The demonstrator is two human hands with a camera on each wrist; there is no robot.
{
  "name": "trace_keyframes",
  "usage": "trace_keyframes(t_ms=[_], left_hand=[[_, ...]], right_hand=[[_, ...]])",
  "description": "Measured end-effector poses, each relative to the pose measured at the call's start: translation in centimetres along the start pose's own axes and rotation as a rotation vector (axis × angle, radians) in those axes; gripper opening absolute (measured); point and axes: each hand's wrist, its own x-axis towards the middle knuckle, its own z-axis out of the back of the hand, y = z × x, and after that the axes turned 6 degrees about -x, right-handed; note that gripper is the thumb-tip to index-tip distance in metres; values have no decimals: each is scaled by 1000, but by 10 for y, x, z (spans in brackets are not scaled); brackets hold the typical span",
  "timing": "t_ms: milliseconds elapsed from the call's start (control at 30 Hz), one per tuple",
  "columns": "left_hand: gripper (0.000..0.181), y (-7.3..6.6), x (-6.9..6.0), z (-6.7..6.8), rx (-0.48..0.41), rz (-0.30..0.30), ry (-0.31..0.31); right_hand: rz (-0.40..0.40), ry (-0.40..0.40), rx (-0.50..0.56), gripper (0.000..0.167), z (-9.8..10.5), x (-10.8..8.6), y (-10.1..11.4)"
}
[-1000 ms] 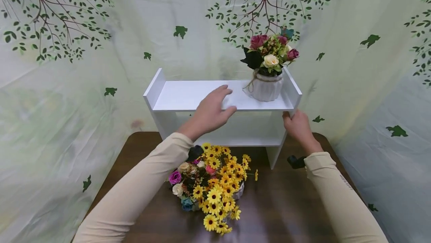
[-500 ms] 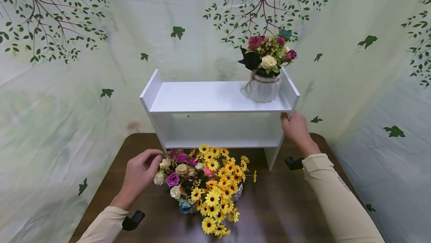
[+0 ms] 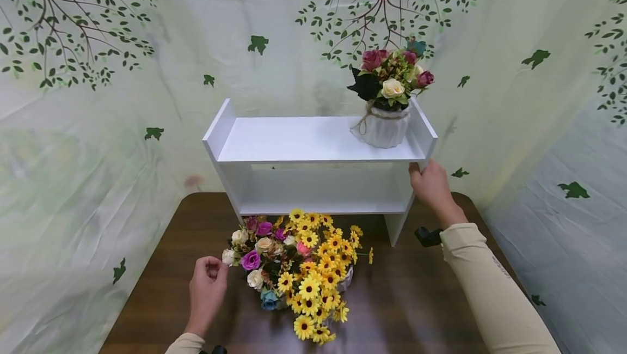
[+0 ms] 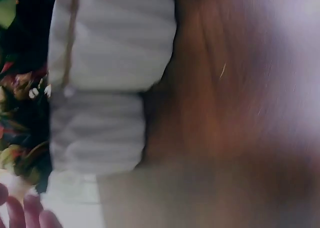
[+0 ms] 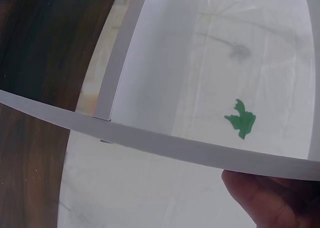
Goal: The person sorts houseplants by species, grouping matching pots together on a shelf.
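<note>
My right hand (image 3: pixel 433 188) grips the right side panel of a white two-tier shelf (image 3: pixel 313 141), just below its upper board. In the right wrist view, fingers (image 5: pixel 265 203) lie against the panel's edge. My left hand (image 3: pixel 207 291) is over the table, left of a bunch of mixed roses (image 3: pixel 259 258), its fingers loosely curled with nothing seen in them. Its fingertips are close to a white rose (image 3: pixel 228 257); contact cannot be told. Yellow daisies (image 3: pixel 313 278) crowd beside the roses. In the left wrist view two white fabric-like pots (image 4: pixel 115 38) stand side by side.
A potted bouquet of pink and cream roses (image 3: pixel 387 125), tied with twine, stands at the right end of the upper board. The shelf stands on a brown wooden table (image 3: pixel 416 299). A leaf-printed cloth (image 3: pixel 171 71) hangs behind and at both sides.
My left hand has come down from in front of the upper board to the left of the flowers, then drawn back toward me. The right hand stays on the shelf's side.
</note>
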Motion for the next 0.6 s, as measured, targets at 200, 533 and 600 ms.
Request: trace_keyframes(t_ms=[200,533,600], left_hand=[[16,19,-25,-10,42,100,155],[88,30,-62,-48,-10,-122,403],[99,29,-64,-57,-37,-134,364]], right_hand=[[3,7,-4,32,0,1,0],[-4,0,2,30,-1,1,-2],[-7,1,2,30,-2,0,-2]])
